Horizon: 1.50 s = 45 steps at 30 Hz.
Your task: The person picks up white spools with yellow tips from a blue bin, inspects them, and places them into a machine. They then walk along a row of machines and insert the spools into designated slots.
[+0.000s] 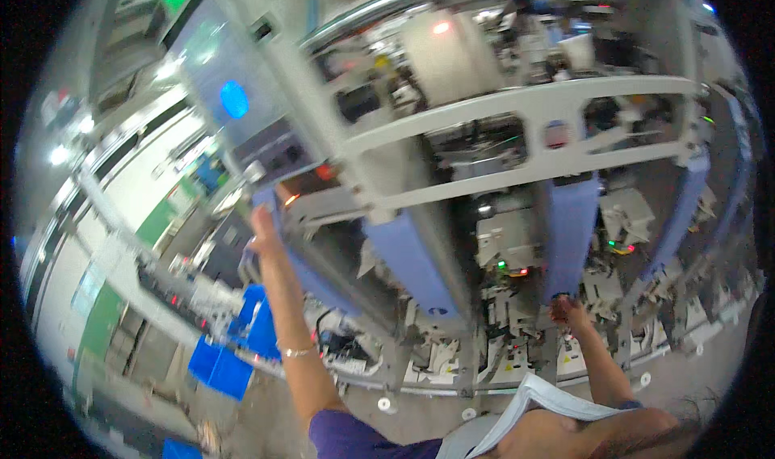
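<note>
Blue fabric hangs in long panels from a pale grey metal frame, and we see it all from the single head view, blurred and steeply tilted. Our left hand (262,229) is stretched far up to the upper edge of the leftmost blue panel (311,277), near the frame's slanted rail (323,205); the fingers look extended against the cloth edge, but the blur keeps us from saying whether they pinch it or only touch it. A thin bracelet (295,352) sits on that forearm. Our right hand (567,310) reaches the lower end of another blue panel (570,233) further right, fingers curled at its hem; whether they truly grip the cloth we cannot tell.

We judge the risks to be these: with both arms at full reach and our head moving, a loose hold could let a panel slide off the rail, or the hanging cloth could snag on the frame's brackets (557,136) and pull askew.

Below the frame stand pale sewing machines (504,249) with small red and green lamps, set on light work tables (517,370). Bright blue bins (242,346) stand on the floor to the left. The room is a large lit workshop with white and green walls (121,257).
</note>
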Motion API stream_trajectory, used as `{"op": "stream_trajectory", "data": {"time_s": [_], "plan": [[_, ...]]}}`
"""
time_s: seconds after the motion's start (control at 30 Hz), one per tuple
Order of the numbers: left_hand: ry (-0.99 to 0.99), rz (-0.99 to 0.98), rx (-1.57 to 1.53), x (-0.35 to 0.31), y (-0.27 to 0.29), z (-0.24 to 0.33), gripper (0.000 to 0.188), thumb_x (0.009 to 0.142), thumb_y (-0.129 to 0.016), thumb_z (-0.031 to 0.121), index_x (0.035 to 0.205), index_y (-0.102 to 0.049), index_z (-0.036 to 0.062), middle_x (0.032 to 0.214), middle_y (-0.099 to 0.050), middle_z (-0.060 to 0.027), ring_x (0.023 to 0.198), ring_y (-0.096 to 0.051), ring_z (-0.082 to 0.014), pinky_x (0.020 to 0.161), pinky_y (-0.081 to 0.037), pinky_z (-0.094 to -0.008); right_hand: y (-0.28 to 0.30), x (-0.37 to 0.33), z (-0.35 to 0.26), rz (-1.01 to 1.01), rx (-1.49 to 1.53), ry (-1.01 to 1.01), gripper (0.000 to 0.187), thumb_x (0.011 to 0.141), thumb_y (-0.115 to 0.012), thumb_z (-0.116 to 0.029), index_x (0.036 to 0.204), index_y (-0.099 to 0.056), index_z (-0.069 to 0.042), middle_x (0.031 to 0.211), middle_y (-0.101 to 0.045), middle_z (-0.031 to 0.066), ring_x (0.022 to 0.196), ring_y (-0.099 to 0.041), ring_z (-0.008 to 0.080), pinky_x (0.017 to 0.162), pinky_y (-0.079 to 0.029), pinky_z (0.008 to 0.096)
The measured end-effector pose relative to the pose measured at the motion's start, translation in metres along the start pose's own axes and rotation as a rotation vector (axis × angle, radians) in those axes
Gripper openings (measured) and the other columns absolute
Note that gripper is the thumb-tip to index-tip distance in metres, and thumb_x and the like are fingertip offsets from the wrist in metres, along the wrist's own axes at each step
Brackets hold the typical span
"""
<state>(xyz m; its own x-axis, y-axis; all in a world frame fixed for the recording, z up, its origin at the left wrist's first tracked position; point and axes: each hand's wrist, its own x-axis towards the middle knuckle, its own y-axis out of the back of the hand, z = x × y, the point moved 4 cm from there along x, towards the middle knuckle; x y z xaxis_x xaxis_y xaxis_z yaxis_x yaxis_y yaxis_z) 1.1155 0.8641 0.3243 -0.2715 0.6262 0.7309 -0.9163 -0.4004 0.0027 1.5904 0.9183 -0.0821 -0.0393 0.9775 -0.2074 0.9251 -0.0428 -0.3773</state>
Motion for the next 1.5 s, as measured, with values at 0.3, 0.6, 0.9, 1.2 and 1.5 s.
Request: {"op": "stream_trajectory", "data": {"time_s": [0.3, 0.6, 0.9, 1.2, 1.5], "plan": [[-0.015, -0.210, -0.051, -0.033, -0.048, 0.010, 0.079, 0.087, -0.021, 0.060, 0.140, -0.009, 0.0025, 0.146, -0.009, -0.0137, 0.136, -0.007, -0.0242, 0.109, -0.001, -0.0360, -0.007, -0.016, 0.011, -0.066, 0.227, -0.071, 0.034, 0.088, -0.051, -0.041, 0.093, -0.058, -0.008, 0.075, -0.060, 0.0005, 0.064, -0.054, 0.0093, 0.056, -0.043, 0.0234], [0.044, -0.215, 0.044, -0.063, -0.014, 0.017, 0.076, 0.088, -0.030, 0.056, 0.139, -0.017, 0.0008, 0.144, -0.018, -0.0162, 0.135, -0.014, -0.0267, 0.109, -0.006, -0.0368, 0.050, -0.066, 0.038, 0.033, -0.037, -0.214, 0.031, 0.088, -0.055, -0.032, 0.095, -0.058, -0.002, 0.077, -0.061, 0.0079, 0.061, -0.056, 0.0138, 0.051, -0.045, 0.0253], [-0.039, -0.063, 0.254, 0.012, -0.054, 0.045, 0.030, 0.091, -0.049, 0.026, 0.102, -0.061, 0.0014, 0.103, -0.061, -0.0043, 0.102, -0.052, -0.0121, 0.093, -0.036, -0.0274, 0.109, -0.079, 0.039, 0.042, 0.103, -0.304, 0.025, 0.085, -0.051, -0.019, 0.098, -0.056, 0.002, 0.080, -0.062, 0.0136, 0.064, -0.059, 0.0195, 0.054, -0.050, 0.0281], [-0.741, 0.095, 0.814, 0.224, -0.192, 0.091, 0.034, 0.073, -0.069, 0.025, 0.102, -0.061, 0.0102, 0.088, -0.065, -0.0076, 0.090, -0.061, -0.0230, 0.082, -0.044, -0.0355, 0.193, -0.111, 0.084, 0.401, 0.065, -0.466, 0.015, 0.082, -0.049, -0.011, 0.087, -0.059, -0.003, 0.077, -0.064, 0.0101, 0.060, -0.060, 0.0234, 0.052, -0.050, 0.0309], [-1.037, 0.190, 1.101, 0.328, -0.312, 0.087, 0.062, 0.072, -0.070, 0.030, 0.126, -0.045, 0.0124, 0.120, -0.052, -0.0101, 0.115, -0.046, -0.0261, 0.099, -0.035, -0.0382, 0.208, -0.105, 0.070, 0.481, 0.043, -0.479, 0.015, 0.083, -0.048, -0.015, 0.087, -0.058, -0.004, 0.076, -0.062, 0.0097, 0.059, -0.059, 0.0221, 0.051, -0.048, 0.0313]]}}
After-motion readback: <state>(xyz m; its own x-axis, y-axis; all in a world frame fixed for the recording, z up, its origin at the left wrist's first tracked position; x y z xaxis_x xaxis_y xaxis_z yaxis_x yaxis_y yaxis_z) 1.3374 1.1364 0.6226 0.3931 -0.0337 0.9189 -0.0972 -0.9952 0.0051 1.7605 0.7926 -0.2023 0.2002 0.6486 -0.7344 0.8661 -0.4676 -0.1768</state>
